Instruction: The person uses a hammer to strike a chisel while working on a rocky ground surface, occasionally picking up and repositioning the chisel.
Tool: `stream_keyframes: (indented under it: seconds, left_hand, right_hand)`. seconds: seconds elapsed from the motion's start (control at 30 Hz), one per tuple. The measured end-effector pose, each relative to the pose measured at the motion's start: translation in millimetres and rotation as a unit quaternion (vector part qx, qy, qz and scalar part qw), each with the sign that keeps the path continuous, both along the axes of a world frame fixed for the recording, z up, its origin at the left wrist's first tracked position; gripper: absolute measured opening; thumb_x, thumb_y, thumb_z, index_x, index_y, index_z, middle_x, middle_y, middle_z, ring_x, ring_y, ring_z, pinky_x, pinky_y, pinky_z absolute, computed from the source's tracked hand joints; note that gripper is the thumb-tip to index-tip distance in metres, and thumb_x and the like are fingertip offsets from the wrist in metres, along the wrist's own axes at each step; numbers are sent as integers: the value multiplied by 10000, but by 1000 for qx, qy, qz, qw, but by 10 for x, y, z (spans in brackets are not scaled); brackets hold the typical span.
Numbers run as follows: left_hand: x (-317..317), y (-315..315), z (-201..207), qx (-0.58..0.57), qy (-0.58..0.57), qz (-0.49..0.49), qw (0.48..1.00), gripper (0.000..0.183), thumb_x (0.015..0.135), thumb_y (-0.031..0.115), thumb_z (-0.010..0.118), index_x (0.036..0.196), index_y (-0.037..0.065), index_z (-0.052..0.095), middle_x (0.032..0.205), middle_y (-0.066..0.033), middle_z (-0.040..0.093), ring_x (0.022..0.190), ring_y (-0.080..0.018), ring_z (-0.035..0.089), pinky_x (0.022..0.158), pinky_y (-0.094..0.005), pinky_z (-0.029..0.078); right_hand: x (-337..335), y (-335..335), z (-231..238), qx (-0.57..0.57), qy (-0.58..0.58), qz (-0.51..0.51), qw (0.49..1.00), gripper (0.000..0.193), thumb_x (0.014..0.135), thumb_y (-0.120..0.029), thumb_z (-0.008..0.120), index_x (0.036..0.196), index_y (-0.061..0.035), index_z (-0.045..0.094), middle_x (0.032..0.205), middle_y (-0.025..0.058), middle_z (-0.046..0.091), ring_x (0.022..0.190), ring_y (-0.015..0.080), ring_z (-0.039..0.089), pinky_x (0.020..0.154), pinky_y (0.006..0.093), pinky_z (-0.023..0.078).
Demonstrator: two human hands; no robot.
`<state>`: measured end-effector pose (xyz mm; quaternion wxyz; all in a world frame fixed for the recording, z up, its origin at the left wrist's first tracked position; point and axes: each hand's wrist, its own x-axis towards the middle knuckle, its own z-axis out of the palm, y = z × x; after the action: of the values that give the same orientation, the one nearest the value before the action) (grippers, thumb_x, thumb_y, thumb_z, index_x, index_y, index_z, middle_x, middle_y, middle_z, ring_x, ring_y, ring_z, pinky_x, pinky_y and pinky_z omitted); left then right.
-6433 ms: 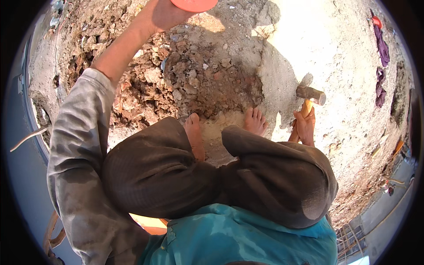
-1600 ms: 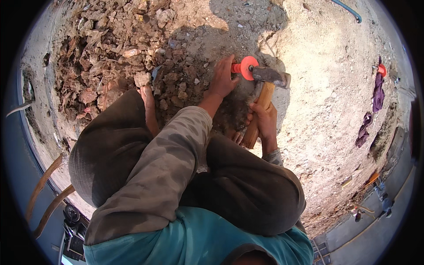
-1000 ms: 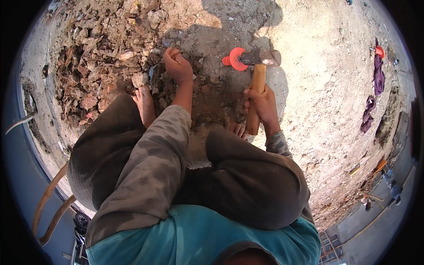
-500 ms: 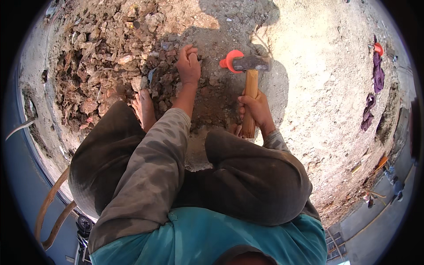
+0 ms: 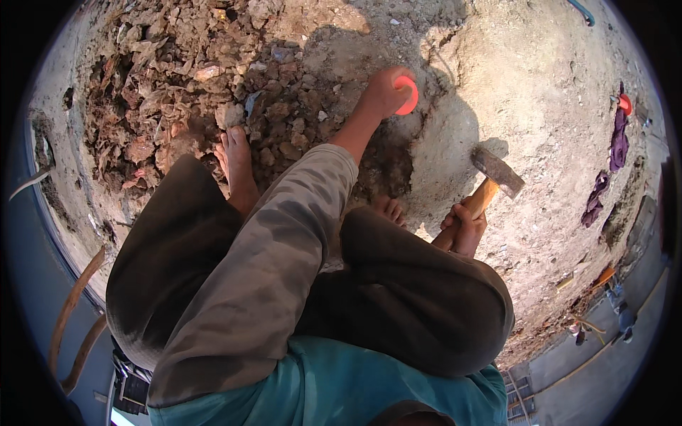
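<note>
Red at its guard point(image 5: 410, 104), the chisel point(image 5: 406, 91) is now grasped by the left hand point(image 5: 386, 92), which was empty half a second ago; the hammer point(image 5: 499, 172), then against the chisel, has been drawn aside, its handle point(image 5: 480, 199) clasped by the right hand point(image 5: 465, 226). The chisel seems steadied by hand alone, near the dug soil point(image 5: 389, 160). Its blade and the right forearm are hidden.

No text, labels, brands, numbers or signs legible, left or right, near or far. Anything out at the far edges is too small to read.
</note>
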<state>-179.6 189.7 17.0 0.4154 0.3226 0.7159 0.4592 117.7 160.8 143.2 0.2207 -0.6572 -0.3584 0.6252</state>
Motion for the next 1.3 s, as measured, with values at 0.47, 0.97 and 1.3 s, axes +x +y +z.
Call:
stream_keyframes:
  seconds: [0.47,0.97,1.3]
  left_hand:
    - [-464,-1149,629,13,-198,100,975,181,782,35,546,857,-2,707,780,-67,698,672,-97,628,636,-238,511]
    - [-852,-706,1298,19,-57,124,990,210,834,107,605,1004,75,724,797,6,661,662,-59,571,610,-228,478]
    - [130,-429,421,121,-64,110,984,279,843,109,577,1107,21,596,919,-47,650,719,-116,578,660,-269,481]
  right_hand:
    - [334,99,-243,-98,124,-88,984,228,803,-38,590,1007,-29,487,690,79,528,513,174,540,464,318,489]
    - [441,140,-291,-109,185,-61,975,267,805,-99,584,1035,-34,465,707,71,497,535,164,515,470,317,483]
    - [359,77,-442,-106,235,-94,962,299,812,-114,563,1080,-66,441,731,60,468,565,154,478,496,320,464]
